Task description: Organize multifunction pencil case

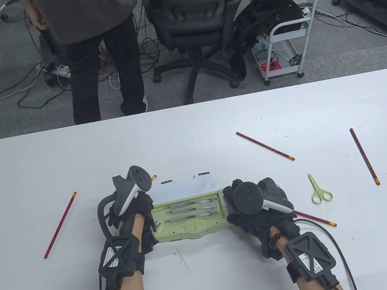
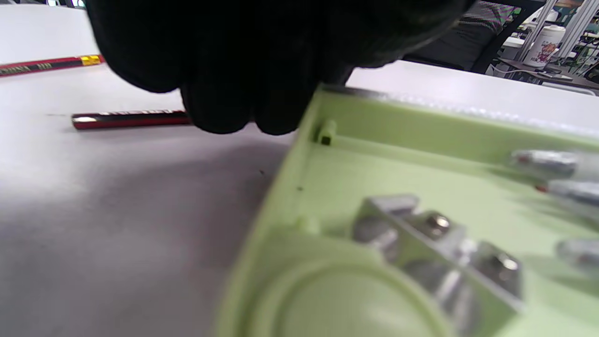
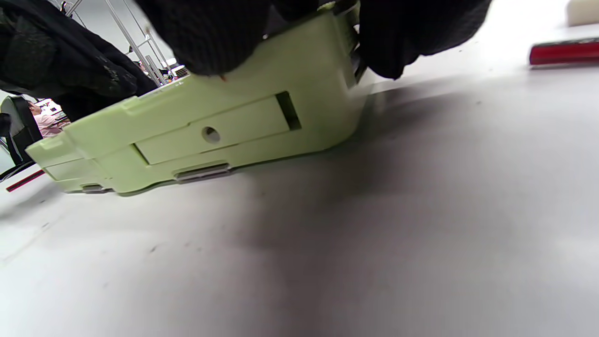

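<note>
Pens already lie in the open pencil case, near table centre; left hand and right hand fingers grip its ends. Pencils and scissors remain loose.

3 cameras: 1 overhead, 2 at the wrists.
We look down on the white table from the person's side, while both wrist views sit low and very close, sharing the green pencil case from its opposite ends.
</note>
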A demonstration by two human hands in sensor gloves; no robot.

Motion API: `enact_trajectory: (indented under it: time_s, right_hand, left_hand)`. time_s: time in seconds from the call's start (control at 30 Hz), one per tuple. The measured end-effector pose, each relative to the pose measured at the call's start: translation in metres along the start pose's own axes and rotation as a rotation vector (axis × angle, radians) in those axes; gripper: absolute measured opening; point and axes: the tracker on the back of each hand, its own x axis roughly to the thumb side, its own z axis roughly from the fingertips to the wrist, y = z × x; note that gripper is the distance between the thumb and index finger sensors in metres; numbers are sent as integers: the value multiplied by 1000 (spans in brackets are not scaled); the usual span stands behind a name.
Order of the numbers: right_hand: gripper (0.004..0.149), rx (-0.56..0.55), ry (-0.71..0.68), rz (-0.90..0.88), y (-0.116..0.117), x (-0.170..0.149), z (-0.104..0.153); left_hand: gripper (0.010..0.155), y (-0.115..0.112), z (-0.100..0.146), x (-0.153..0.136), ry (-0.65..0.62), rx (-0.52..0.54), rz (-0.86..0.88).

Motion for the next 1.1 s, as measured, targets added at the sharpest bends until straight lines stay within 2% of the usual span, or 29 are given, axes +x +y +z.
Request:
enact_trajectory:
  time_s: [0.33,0.43,0.6,0.67,0.8,0.97,1.1]
  right_hand:
    - [76,10,1,-22,-1,-1,-1]
    - [76,9,2,-26,-1,-1,-1]
    - [76,4,8,-35,-2,-2,0]
    - [76,0,11,-38,-2,-2,0]
    - [76,-8,15,-41,-2,-3,1]
    - [76,-16,17,-48,-3,-4,1]
    - [76,-23,20,-52,-3,-5,1]
  left_hand:
    - [58,-2,-12,3,-3,-28,119]
    - [61,0,-10,2,-18,4,170]
    - [76,7,0,-2,-77,97,228]
    - [79,10,5,-7,-105,129,308]
    - [75,17,15,-19,-157,160,398]
    - [69,19,33,-34,-219,226,418]
    - [69,19,47,-41,-255,213,453]
